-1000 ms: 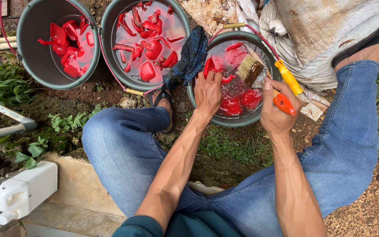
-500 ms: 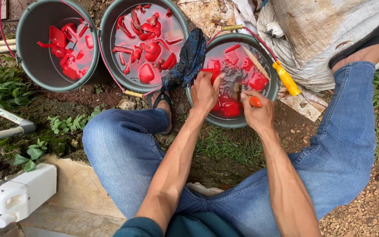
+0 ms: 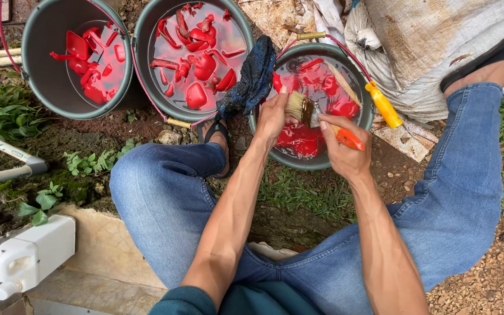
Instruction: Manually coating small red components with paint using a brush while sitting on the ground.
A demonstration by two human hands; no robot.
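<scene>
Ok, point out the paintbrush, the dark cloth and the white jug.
paintbrush (image 3: 294, 105), head view, on its pale bristles.
dark cloth (image 3: 254, 76), head view, middle of the fabric over the bucket rim.
white jug (image 3: 36, 251), head view, on its side.

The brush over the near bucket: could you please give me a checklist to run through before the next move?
1. Right hand grips the brush's orange handle: ok.
2. Left hand fingers touch the brush bristles: ok.
3. Brush held above the near bucket, so drips fall inside: ok.
4. Red parts lie in that bucket's water within reach: ok.
5. Second brush rests on the bucket's rim, yellow handle jutting outside: could slip, not ok.
6. Bristles clean: cannot tell.
</scene>
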